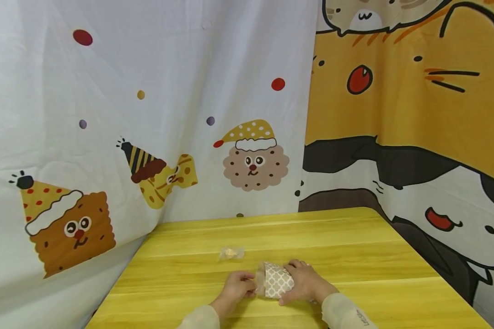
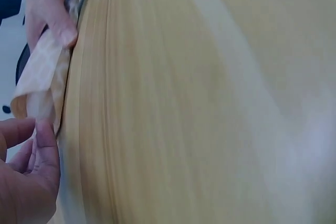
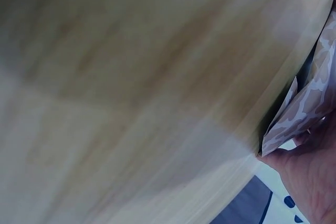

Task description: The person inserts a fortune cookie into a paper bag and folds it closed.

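A tan paper wrapper (image 1: 277,280) with a white lattice pattern lies near the table's front, its open end facing left. In the head view, my right hand (image 1: 306,280) holds its right part, thumb on the near side and fingers on the far side. From the left end sticks out a pale, see-through piece (image 1: 260,282). My left hand (image 1: 239,285) pinches that end between thumb and fingers; the left wrist view shows the fingertips at the mouth of the wrapper (image 2: 39,72). What lies inside the wrapper is hidden. The right wrist view shows a folded edge of the paper (image 3: 302,108) beside the thumb.
Behind the hands, a small clear packet (image 1: 232,253) with something yellowish in it lies on the yellow wood-grain table (image 1: 181,260). A white cartoon-printed cloth (image 1: 189,68) hangs behind and left, and an orange one (image 1: 354,114) at the right.
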`<state>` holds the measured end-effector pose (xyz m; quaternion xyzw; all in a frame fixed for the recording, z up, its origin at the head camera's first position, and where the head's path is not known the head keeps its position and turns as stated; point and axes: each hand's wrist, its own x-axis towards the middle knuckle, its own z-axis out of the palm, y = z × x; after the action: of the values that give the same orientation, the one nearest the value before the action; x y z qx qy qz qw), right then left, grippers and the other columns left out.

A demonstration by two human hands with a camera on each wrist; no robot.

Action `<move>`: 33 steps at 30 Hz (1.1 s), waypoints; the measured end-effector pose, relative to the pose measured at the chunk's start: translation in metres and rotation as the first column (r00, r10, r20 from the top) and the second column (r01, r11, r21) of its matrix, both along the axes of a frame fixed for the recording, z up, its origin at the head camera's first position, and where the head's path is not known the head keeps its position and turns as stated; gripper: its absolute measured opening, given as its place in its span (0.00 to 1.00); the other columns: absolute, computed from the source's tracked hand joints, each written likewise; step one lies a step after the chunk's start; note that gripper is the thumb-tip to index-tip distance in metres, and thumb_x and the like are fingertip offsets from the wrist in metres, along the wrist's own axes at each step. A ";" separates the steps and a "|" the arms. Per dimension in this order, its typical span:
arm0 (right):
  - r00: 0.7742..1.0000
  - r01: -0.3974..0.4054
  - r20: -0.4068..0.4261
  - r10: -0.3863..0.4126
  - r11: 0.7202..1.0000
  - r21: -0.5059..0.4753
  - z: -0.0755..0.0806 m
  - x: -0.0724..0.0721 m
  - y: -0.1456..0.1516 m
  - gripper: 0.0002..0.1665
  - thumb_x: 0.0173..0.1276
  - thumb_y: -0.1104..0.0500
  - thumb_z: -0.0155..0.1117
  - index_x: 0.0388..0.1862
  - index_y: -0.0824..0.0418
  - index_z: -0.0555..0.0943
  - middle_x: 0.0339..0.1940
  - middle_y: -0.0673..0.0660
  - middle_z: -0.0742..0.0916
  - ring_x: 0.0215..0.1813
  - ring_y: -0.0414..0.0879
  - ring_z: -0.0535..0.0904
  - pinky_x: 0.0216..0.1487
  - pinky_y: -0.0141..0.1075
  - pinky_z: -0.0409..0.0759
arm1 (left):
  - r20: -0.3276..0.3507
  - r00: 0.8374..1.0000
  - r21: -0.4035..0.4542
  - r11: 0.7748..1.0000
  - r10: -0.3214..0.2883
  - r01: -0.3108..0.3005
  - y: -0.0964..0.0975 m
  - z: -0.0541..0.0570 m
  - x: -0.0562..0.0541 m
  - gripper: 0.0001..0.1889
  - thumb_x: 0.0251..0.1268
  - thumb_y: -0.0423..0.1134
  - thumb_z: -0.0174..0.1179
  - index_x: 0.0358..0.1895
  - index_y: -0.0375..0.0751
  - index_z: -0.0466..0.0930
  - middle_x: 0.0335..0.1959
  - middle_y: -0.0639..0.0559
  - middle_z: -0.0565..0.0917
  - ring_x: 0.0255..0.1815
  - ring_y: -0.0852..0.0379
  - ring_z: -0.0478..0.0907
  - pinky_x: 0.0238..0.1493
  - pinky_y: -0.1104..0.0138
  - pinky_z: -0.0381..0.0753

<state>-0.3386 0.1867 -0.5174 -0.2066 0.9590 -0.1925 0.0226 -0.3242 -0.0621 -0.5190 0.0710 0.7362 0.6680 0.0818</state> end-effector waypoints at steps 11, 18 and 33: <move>1.000 -0.021 -0.011 0.021 0.999 -0.033 -0.002 -0.001 0.002 0.72 0.39 0.19 0.70 0.70 0.68 0.69 0.66 0.65 0.73 0.67 0.67 0.66 0.65 0.68 0.61 | 0.020 1.000 0.034 0.999 0.011 -0.012 0.013 -0.006 0.000 0.12 0.60 0.20 0.58 0.46 0.17 0.77 0.32 0.44 0.83 0.26 0.59 0.81 0.32 0.67 0.85; 1.000 -0.006 0.026 0.008 0.999 -0.049 -0.001 0.000 0.002 0.72 0.37 0.20 0.73 0.71 0.68 0.68 0.66 0.65 0.72 0.68 0.67 0.65 0.66 0.69 0.58 | 0.024 0.999 0.031 0.999 -0.043 0.042 0.027 -0.002 0.000 0.09 0.61 0.21 0.60 0.43 0.21 0.83 0.32 0.44 0.86 0.25 0.60 0.80 0.30 0.69 0.83; 1.000 -0.013 0.022 0.014 0.999 -0.036 0.005 0.004 0.000 0.71 0.38 0.24 0.75 0.71 0.68 0.68 0.66 0.65 0.72 0.67 0.66 0.65 0.67 0.66 0.60 | 0.019 0.994 0.050 0.993 0.105 -0.105 -0.013 0.005 -0.012 0.15 0.71 0.32 0.58 0.52 0.21 0.76 0.35 0.41 0.81 0.29 0.56 0.80 0.32 0.66 0.84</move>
<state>-0.3343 0.1868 -0.5127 -0.2111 0.9537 -0.2119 0.0310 -0.3366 -0.0751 -0.5145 0.0288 0.7208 0.6907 0.0507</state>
